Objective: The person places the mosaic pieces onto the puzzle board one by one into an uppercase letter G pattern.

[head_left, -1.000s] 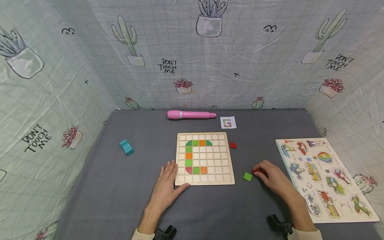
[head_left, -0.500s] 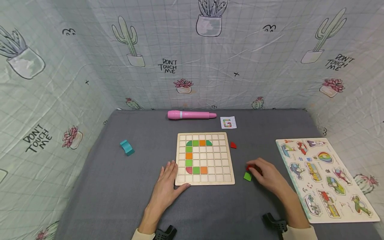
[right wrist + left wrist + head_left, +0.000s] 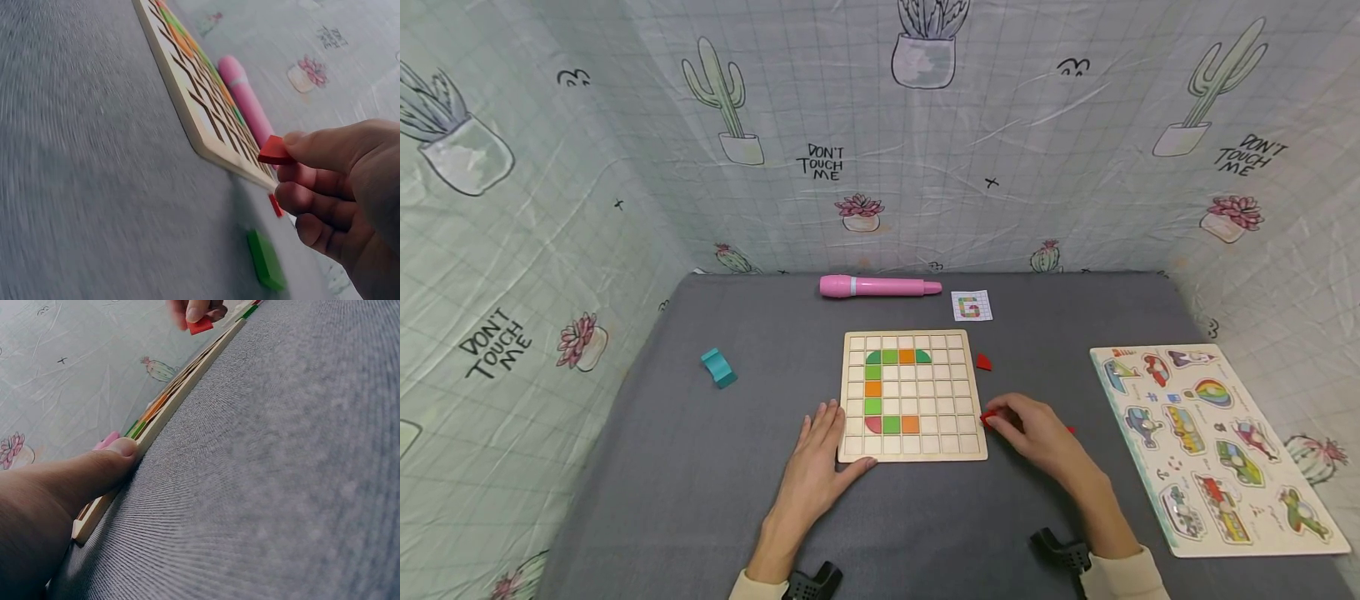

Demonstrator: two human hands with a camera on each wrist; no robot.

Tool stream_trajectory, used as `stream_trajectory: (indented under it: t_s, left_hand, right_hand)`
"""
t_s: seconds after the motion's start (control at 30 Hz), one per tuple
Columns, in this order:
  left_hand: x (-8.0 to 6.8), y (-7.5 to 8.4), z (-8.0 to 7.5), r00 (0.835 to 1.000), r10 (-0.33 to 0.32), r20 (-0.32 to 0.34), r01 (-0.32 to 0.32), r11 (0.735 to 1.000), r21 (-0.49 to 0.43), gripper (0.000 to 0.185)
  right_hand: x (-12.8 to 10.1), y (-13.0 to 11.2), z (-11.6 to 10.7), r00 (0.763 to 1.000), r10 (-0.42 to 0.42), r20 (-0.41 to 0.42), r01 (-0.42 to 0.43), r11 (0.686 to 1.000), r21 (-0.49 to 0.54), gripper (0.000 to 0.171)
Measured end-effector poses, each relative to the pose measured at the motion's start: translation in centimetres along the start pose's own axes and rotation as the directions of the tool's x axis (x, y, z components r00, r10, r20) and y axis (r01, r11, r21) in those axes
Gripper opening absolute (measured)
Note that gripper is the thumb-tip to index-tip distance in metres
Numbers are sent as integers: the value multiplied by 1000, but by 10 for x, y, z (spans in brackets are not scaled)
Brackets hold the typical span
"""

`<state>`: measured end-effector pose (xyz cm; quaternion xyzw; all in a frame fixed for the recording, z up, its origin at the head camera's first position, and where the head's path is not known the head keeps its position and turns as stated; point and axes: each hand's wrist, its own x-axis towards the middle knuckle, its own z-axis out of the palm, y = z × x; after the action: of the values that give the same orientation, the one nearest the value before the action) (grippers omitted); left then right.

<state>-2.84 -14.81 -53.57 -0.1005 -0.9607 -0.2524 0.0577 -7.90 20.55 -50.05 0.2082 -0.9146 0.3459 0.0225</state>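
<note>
Pinching a small red tile point(image 3: 988, 417) betw. thumb & fingertips, the right hand point(image 3: 1037, 433) holds it just above the grey table point(image 3: 662, 467) at the right edge of the wooden grid board point(image 3: 913, 397), w/ the left hand point(image 3: 817, 468) lying flat, fingers straight, vs. the board's near-left corner.

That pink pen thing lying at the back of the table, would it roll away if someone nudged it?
Probably: the pink pen looks round-bodied and lies on its side, so a sideways nudge could set it rolling. The grey cloth may slow it. It looks like stiff plastic, so it is unlikely to bend when lifted.
</note>
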Motion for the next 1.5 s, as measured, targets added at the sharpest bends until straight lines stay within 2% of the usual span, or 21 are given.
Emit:
stream_trajectory:
  t_s: [0.13,0.37,0.9,1.2,1.5]
  left_hand:
    - [-1,0,1,1000,15,-13,-15,1000,-1,94]
    - [-1,0,0,1000,11,9,-11,1000,-5,92]
    - [-1,0,-1,1000,8,15,-8,1000,-8,92]
    - [0,-1,1,1000,12,13,-12,1000,-4,91]
    - [0,-1,0,1000,7,22,-8,1000,9,92]
  right_hand:
    - [6,-6,7,1000,-31,2,31,1000,-1,21]
    - [15,-17,19,999,-22,44,20,999,37,19]
    - [31,-36,47,997,-61,51,58,997,46,16]
    - [33,-39,57,997,-44,63,44,999,1,12]
    - [34,-43,63,997,-70,21,70,997,-28,6]
